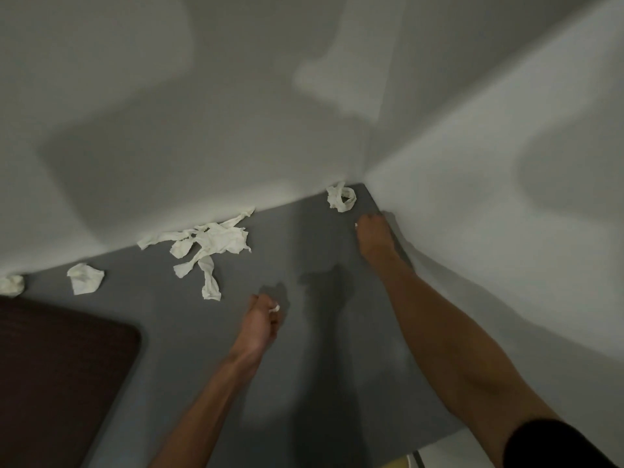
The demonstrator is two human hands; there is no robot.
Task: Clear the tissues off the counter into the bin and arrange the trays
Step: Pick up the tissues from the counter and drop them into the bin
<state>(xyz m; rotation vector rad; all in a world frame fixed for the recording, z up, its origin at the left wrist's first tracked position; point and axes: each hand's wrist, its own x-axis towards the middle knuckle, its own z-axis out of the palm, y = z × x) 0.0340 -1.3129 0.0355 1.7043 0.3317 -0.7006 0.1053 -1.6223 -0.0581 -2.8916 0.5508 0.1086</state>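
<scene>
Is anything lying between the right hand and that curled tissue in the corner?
Nothing visible. The right hand sits just short of the curled tissue, only bare grey counter between them. The left hand pinches a tissue scrap.

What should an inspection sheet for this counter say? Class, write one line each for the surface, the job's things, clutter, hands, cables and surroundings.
Surface: grey counter, set into a wall corner.
Job's things: torn tissue heap by the back wall; looped tissue in the corner; crumpled tissue; tissue ball at the left edge; dark tray lower left; no bin in view.
Clutter: nothing seen.
Hands: left hand grips a tissue scrap; right hand by the side wall, grip unclear.
Cables: nothing seen.
Surroundings: white walls, shadowed.
</scene>
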